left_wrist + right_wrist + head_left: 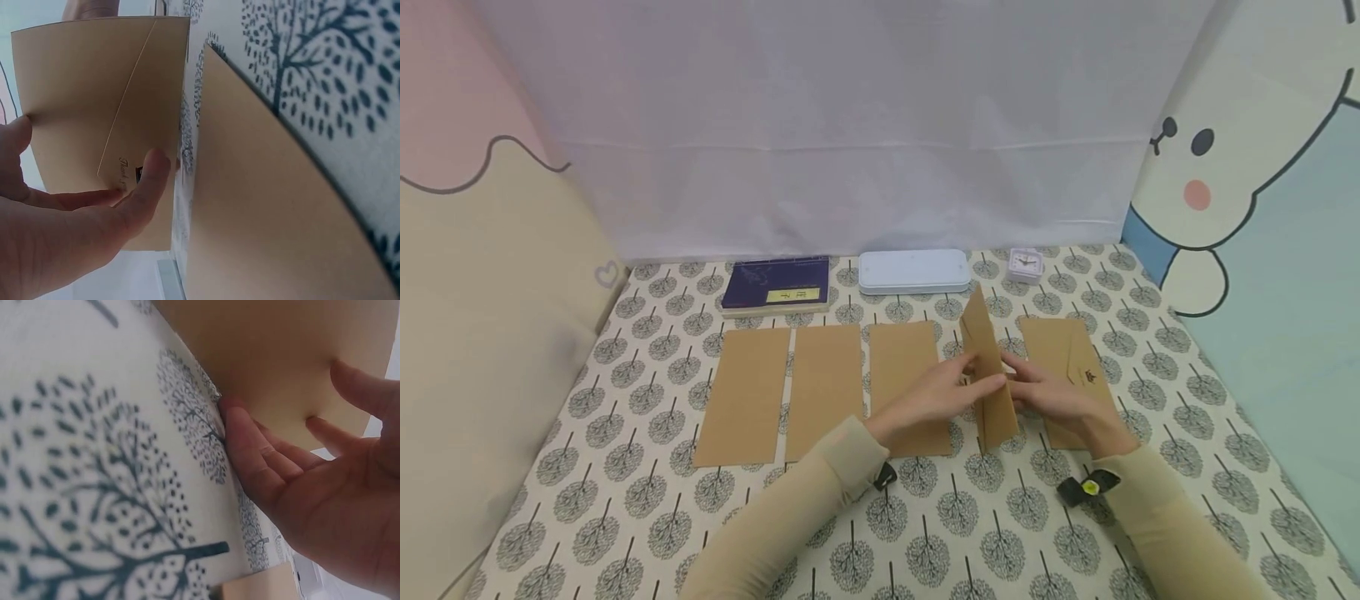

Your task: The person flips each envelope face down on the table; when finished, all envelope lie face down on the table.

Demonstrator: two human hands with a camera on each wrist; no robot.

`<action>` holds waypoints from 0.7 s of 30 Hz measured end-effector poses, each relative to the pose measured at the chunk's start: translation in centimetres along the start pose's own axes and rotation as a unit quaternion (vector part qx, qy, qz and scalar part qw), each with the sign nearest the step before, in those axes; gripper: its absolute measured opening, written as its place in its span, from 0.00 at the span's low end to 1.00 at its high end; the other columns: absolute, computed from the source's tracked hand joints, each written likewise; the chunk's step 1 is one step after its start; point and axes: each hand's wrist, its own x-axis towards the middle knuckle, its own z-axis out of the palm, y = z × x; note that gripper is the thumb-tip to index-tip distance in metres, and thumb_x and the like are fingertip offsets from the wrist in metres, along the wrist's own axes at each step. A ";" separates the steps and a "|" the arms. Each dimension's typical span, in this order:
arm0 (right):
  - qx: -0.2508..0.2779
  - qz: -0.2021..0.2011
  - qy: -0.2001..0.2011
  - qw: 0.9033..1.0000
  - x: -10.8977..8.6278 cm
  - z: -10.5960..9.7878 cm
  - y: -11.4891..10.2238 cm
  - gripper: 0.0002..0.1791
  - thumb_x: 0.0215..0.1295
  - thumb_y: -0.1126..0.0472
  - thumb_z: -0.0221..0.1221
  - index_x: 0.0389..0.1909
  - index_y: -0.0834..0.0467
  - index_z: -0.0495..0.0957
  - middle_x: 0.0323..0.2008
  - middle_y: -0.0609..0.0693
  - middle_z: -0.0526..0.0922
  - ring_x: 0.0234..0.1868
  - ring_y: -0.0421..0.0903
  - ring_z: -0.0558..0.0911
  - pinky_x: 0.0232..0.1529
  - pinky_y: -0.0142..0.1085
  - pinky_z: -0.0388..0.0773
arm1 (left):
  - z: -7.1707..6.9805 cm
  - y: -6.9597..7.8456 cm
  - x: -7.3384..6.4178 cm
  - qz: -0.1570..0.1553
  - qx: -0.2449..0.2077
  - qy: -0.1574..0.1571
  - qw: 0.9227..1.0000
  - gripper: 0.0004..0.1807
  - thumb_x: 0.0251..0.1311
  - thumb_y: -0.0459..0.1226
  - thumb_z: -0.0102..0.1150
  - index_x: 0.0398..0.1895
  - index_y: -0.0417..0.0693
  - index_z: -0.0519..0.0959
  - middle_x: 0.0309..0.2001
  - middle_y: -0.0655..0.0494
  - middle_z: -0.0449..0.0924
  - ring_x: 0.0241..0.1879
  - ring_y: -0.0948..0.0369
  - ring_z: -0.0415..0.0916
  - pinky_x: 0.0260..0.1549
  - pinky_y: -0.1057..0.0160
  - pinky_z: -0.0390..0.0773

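Note:
In the head view a kraft-paper envelope (987, 371) stands on its long edge, tilted, between the two hands. My left hand (943, 387) holds it from the left, on the side with the flap and small printed words. The left wrist view shows left fingertips (156, 165) against that printed face and another digit at the upper edge. From the right, my right hand (1056, 396) holds the plain face. In the right wrist view, right fingertips (340, 369) dent the paper, and one finger reaches to its lower edge by the cloth.
Three envelopes (823, 387) lie plain side up in a row at left. Another envelope (1060, 354) lies flap side up at right, partly under the right hand. Behind stand a dark blue book (748, 283), a white case (913, 271) and a small clock (1025, 264).

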 end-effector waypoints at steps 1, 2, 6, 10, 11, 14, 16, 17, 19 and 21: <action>0.000 0.002 0.001 1.000 0.0 0.0 0.0 0.40 0.73 0.59 0.50 0.76 0.50 0.37 0.65 0.71 0.59 0.58 0.59 0.72 0.56 0.47 0.71 | 0.0 0.1 0.0 0.002 -0.007 0.001 1.000 0.40 0.62 0.66 0.44 0.71 0.55 0.61 0.59 0.54 0.72 0.56 0.56 0.71 0.52 0.57 0.72; 0.002 0.004 0.002 1.000 0.0 0.1 -0.1 0.40 0.73 0.59 0.50 0.76 0.48 0.37 0.66 0.71 0.59 0.59 0.60 0.72 0.56 0.48 0.70 | -0.1 0.2 0.0 0.002 -0.013 0.002 1.000 0.40 0.62 0.66 0.44 0.71 0.56 0.61 0.58 0.55 0.73 0.56 0.57 0.71 0.52 0.57 0.73; -0.009 0.012 0.007 1.000 -0.1 0.2 -0.3 0.39 0.73 0.55 0.51 0.76 0.41 0.39 0.67 0.68 0.58 0.59 0.60 0.71 0.58 0.47 0.69 | -0.3 0.6 -0.1 0.011 -0.054 0.008 0.998 0.35 0.63 0.64 0.45 0.69 0.58 0.64 0.54 0.55 0.75 0.48 0.58 0.75 0.43 0.61 0.77; -0.016 0.003 0.005 1.000 -0.2 0.1 -0.6 0.38 0.73 0.53 0.50 0.76 0.41 0.39 0.66 0.68 0.59 0.57 0.63 0.73 0.56 0.49 0.70 | -0.6 0.9 -0.3 0.024 -0.101 0.019 0.994 0.35 0.64 0.59 0.49 0.69 0.52 0.65 0.52 0.54 0.76 0.42 0.61 0.78 0.38 0.65 0.78; -0.019 0.002 0.007 1.000 -0.3 0.0 -0.6 0.38 0.73 0.54 0.50 0.76 0.42 0.39 0.66 0.68 0.60 0.56 0.63 0.73 0.55 0.50 0.71 | -0.7 1.0 -0.3 0.027 -0.120 0.022 0.992 0.35 0.65 0.57 0.51 0.69 0.50 0.64 0.52 0.53 0.76 0.41 0.60 0.79 0.39 0.65 0.78; -0.050 -0.002 0.021 0.998 -0.6 -0.4 -0.7 0.39 0.72 0.57 0.52 0.75 0.47 0.41 0.62 0.69 0.64 0.51 0.62 0.76 0.51 0.51 0.73 | -0.9 1.4 -0.4 0.039 -0.175 0.028 0.983 0.33 0.67 0.50 0.53 0.70 0.45 0.62 0.54 0.49 0.76 0.41 0.58 0.81 0.42 0.61 0.79; -0.076 -0.002 0.033 0.997 -0.8 -0.7 -0.9 0.39 0.70 0.59 0.54 0.75 0.48 0.44 0.60 0.68 0.67 0.48 0.61 0.78 0.47 0.51 0.74 | -1.0 1.6 -0.4 0.044 -0.203 0.035 0.978 0.32 0.67 0.46 0.55 0.70 0.43 0.61 0.54 0.47 0.76 0.40 0.58 0.81 0.43 0.59 0.80; -0.090 -0.005 0.037 0.995 -0.8 -0.9 -1.0 0.39 0.70 0.59 0.55 0.75 0.49 0.45 0.59 0.68 0.67 0.47 0.60 0.78 0.46 0.52 0.75 | -1.0 1.6 -0.4 0.048 -0.220 0.038 0.974 0.32 0.67 0.44 0.55 0.70 0.42 0.60 0.54 0.46 0.75 0.39 0.57 0.81 0.42 0.57 0.80; -0.111 -0.009 0.045 0.993 -0.9 -0.9 -1.3 0.38 0.69 0.60 0.57 0.74 0.50 0.48 0.58 0.69 0.68 0.46 0.59 0.78 0.44 0.53 0.75 | -1.0 1.6 -0.5 0.048 -0.236 0.047 0.970 0.33 0.67 0.42 0.56 0.71 0.41 0.58 0.53 0.46 0.75 0.40 0.58 0.81 0.42 0.57 0.80; -0.125 -0.008 0.052 0.991 -0.8 -0.9 -1.4 0.38 0.68 0.59 0.58 0.74 0.51 0.50 0.58 0.68 0.68 0.47 0.58 0.77 0.43 0.52 0.76 | -1.1 1.4 -0.6 0.048 -0.234 0.061 0.969 0.34 0.66 0.43 0.56 0.72 0.43 0.57 0.52 0.48 0.76 0.41 0.58 0.80 0.43 0.58 0.79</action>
